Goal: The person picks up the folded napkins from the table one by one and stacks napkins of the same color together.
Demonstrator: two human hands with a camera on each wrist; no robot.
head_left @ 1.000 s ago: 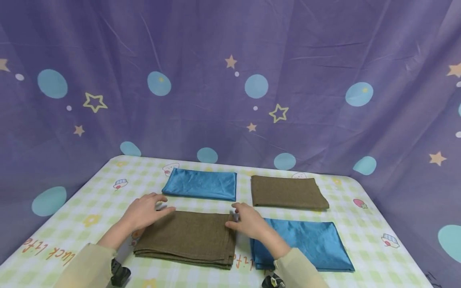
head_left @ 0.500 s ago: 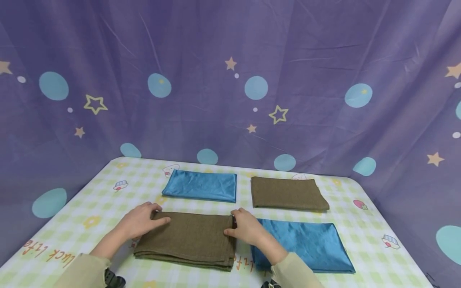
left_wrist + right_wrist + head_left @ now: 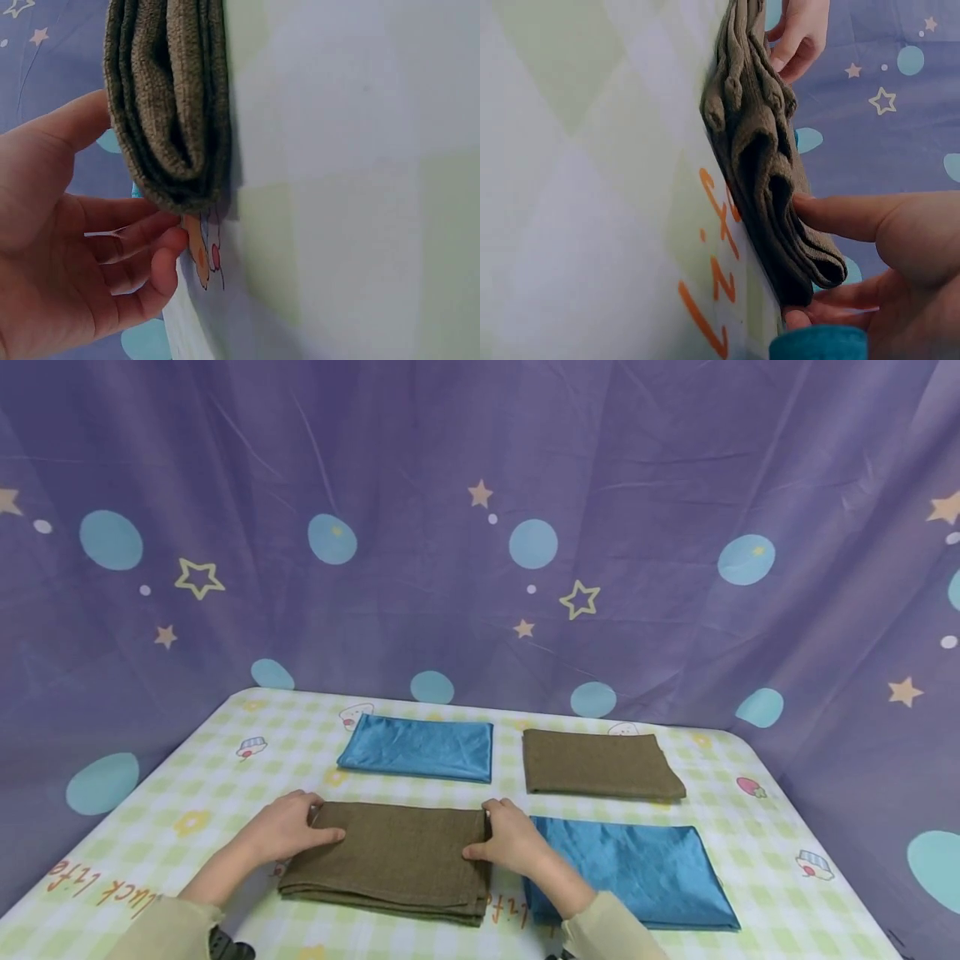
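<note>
A folded brown cloth (image 3: 397,856) lies in several layers at the near left of the table. At its left end my left hand (image 3: 279,832) grips it, thumb on the top layer and fingers round the side edge. My right hand (image 3: 517,840) holds the right end, its thumb on top and its fingers by the far corner. In the left wrist view, the thumb and curled fingers (image 3: 124,289) meet the rounded fold of the cloth (image 3: 176,97). The right wrist view shows the loose layered end of the cloth (image 3: 754,142) between thumb and fingers.
A folded blue satin cloth (image 3: 420,747) lies behind the brown one. Another brown cloth (image 3: 600,763) sits at the back right. Under my right forearm is a second blue cloth (image 3: 637,872). A checked tablecloth (image 3: 180,777) covers the table; a purple curtain (image 3: 450,568) hangs behind.
Both hands have come down onto the near brown cloth's ends. The left moved slightly left and nearer, the right slightly nearer; their fingers have closed on the edges. The cloths have hardly moved.
</note>
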